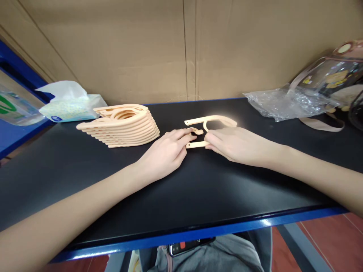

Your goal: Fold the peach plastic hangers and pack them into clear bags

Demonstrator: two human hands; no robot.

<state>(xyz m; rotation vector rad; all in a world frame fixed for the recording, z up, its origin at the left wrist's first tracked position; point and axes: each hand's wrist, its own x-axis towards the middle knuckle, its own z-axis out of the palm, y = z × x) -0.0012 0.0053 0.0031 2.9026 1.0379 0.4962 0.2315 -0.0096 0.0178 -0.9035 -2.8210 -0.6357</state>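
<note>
A peach plastic folding hanger [218, 119] lies near the middle of the black table, with its curved arms to the right. My right hand [238, 145] grips its curved part, and one narrow arm end comes out below my fingers. At the left side of this hanger, my left hand [171, 149] has its fingertips closed on a small curved peach piece [196, 131]. Whether that piece is joined to the hanger is hidden by my fingers. Left of my left hand stands a neat stack of similar folded hangers [127, 130].
A tissue pack [72, 107] sits at the back left, near a clear plastic container [19, 105]. Crumpled clear plastic [286, 104] and a transparent bag [334, 77] with a strap lie at the back right. Cardboard [136, 53] stands behind the table. A phone [188, 245] rests on my lap.
</note>
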